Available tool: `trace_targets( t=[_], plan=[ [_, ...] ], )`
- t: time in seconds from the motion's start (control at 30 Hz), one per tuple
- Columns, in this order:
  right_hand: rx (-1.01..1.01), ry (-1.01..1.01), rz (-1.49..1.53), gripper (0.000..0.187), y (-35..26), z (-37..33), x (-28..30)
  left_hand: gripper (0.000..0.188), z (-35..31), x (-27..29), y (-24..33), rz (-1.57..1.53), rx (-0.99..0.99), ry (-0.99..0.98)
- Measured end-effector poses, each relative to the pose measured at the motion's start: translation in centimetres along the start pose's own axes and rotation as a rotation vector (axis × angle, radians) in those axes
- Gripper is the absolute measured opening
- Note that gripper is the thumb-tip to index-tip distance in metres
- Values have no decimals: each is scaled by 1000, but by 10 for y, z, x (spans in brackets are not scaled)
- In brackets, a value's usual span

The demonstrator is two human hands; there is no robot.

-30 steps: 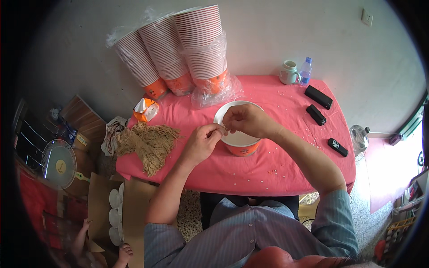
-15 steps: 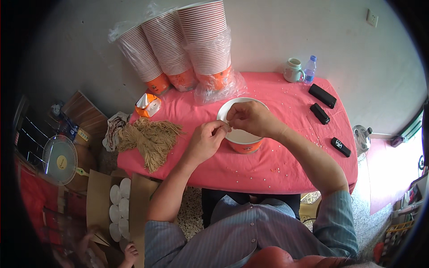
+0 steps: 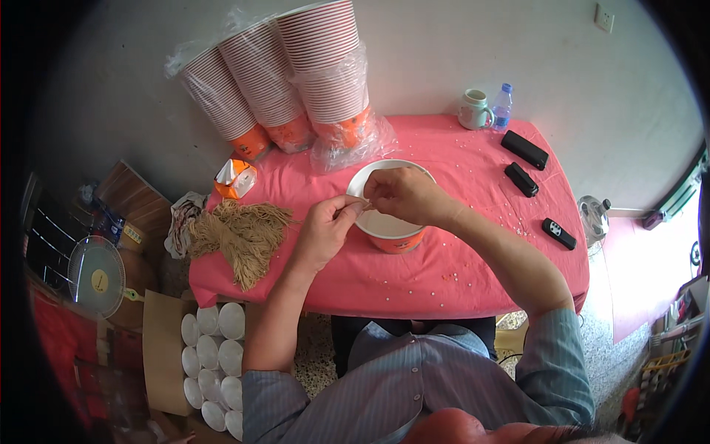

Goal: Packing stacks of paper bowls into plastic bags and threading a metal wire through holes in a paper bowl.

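Observation:
A paper bucket [image 3: 397, 243], orange outside and white inside, stands on the table in front of me. Over its rim, my left hand [image 3: 329, 228] pinches thumb and forefinger together, palm side partly turned up. My right hand [image 3: 405, 197] reaches above the bucket's mouth with its fingers curled close to the left fingertips. Something thin and tan seems to sit between the fingertips, too small to make out. Left of my left hand lies a loose bundle of tan cords [image 3: 242, 240].
Tall stacks of paper buckets [image 3: 325, 89] in plastic wrap stand at the back. A tissue pack [image 3: 235, 179], a mug [image 3: 474, 109], a bottle [image 3: 502, 107] and black devices [image 3: 524, 149] are on the pink tablecloth [image 3: 355, 292]. White cups [image 3: 210, 352] fill a floor carton at left.
Both hands stay together at the bucket, fingers still pinched. The whole view has shifted slightly. Another person's hand at the carton has moved mostly away, and more white cups show.

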State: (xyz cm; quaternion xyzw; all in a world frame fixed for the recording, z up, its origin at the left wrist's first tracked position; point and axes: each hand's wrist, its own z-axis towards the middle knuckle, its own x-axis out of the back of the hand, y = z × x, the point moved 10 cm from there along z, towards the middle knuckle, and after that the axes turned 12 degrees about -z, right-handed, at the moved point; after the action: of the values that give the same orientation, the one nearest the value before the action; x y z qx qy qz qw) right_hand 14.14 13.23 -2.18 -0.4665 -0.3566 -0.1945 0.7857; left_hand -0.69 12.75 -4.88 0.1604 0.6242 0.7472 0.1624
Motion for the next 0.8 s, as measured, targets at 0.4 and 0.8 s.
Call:
trace_targets(
  t=[0.4, 0.8],
  plan=[
    [-6, 2, -69, 12, -1, 0, 4, 25, -7, -12, -19, -464, 232, -122],
    [-6, -57, -155, 22, 11, 9, 6, 18, -21, 9, -38, -615, 130, -51]
  ],
)
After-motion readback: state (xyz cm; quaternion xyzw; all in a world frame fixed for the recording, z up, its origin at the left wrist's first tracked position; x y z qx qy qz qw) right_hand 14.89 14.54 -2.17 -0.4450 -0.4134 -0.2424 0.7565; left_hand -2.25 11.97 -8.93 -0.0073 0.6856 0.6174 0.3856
